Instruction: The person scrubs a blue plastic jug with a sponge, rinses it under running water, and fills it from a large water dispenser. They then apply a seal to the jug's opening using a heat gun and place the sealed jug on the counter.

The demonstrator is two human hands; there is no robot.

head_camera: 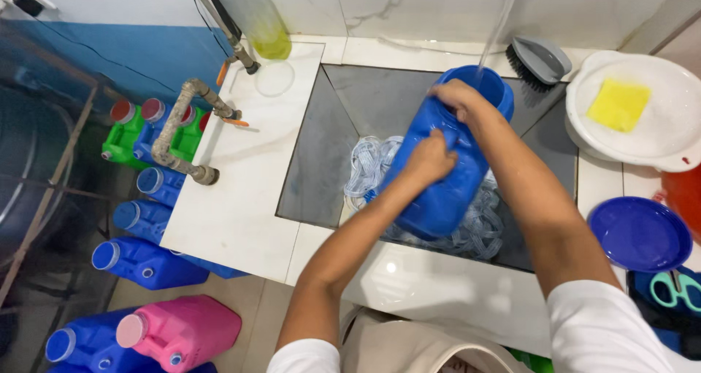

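Both hands grasp a blue plastic jug [445,176] tilted over the sink [321,161]: the left hand [429,160] clasps its side, the right hand [456,97] grips the wide mouth, where a thin water stream [496,29] runs in. Filling looks underway (water level hidden). Beneath the jug lies patterned cloth [478,227]; beyond the right hand, a scrub brush [539,60].

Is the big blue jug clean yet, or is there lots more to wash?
Nothing looks finished yet. In hand: the left hand and right hand hold the blue plastic jug over the grey sink, with a thin stream of water falling at its open mouth. Left: capped blue jugs and a pink jug wait on the floor.
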